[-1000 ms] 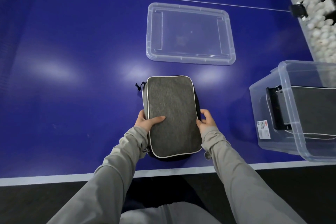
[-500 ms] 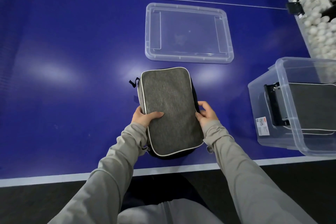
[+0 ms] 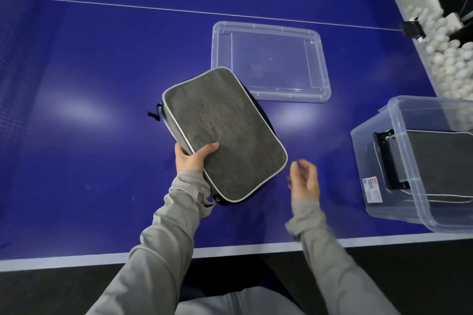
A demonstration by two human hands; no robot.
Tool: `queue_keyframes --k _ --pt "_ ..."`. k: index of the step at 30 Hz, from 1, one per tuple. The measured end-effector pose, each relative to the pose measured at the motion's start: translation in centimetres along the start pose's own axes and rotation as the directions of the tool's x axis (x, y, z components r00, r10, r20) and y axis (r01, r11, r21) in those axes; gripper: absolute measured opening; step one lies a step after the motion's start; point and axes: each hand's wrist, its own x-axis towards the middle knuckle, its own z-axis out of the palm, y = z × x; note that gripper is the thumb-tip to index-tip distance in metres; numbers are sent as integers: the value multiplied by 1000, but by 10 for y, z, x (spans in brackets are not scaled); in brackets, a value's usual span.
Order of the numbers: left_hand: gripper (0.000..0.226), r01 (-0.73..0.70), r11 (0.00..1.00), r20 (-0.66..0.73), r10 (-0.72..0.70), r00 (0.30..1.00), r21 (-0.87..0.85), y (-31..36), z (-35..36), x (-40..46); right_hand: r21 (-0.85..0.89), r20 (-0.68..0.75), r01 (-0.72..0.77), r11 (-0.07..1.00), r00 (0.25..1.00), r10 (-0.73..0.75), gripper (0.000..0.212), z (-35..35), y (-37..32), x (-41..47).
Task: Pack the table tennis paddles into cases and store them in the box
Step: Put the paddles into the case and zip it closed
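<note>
We grip the zipped grey paddle case (image 3: 225, 135) in our left hand (image 3: 190, 158) – right hand (image 3: 304, 179) loose, empty – next it goes into the clear storage box (image 3: 378, 161) at right

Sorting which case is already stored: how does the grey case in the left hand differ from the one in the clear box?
The held case is outside the box, gripped at its edge by the left hand, its whole grey face showing. The boxed case lies inside the clear box, touched by no hand, partly cut off by the frame. Both are grey fabric with pale piping.
</note>
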Motion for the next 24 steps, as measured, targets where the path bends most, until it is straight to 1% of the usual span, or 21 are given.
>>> queue_keyframes --k 1,2,5,7,9,11,13,15,19,24 --pt "50 -15 999 -39 14 999 -38 3 2 1 -14 -37 53 998 998 -54 7 1 6 -17" --pt "50 -30 997 -74 25 997 -74 5 5 3 -38 -33 94 995 995 -96 11 5 11 -34" --pt "52 -74 989 -165 52 985 -128 9 15 2 -67 104 141 988 986 -133 20 29 16 -74" --pt "57 -106 982 -211 72 975 -155 11 22 -1 -105 156 194 975 972 -177 23 47 9 -84" --pt "60 -130 976 -239 86 967 -175 12 28 -4 -177 167 233 956 965 -204 32 59 0 -83" --pt "56 -146 971 -263 92 960 -192 14 33 -6 -237 149 240 941 966 -209 37 66 -7 -80" --pt "56 -153 966 -273 93 958 -210 17 36 -7 -266 88 249 931 968 -234 34 70 -11 -77" --pt "59 -157 963 -274 94 957 -219 19 38 -7 -283 40 276 919 960 -276 24 72 -12 -76" --pt "55 -166 964 -269 107 957 -209 22 36 -6 -276 74 375 885 926 -369 12 69 -12 -77" --pt "53 -178 970 -261 131 957 -167 23 29 -4 -344 72 481 806 870 -488 13 51 -7 -71"
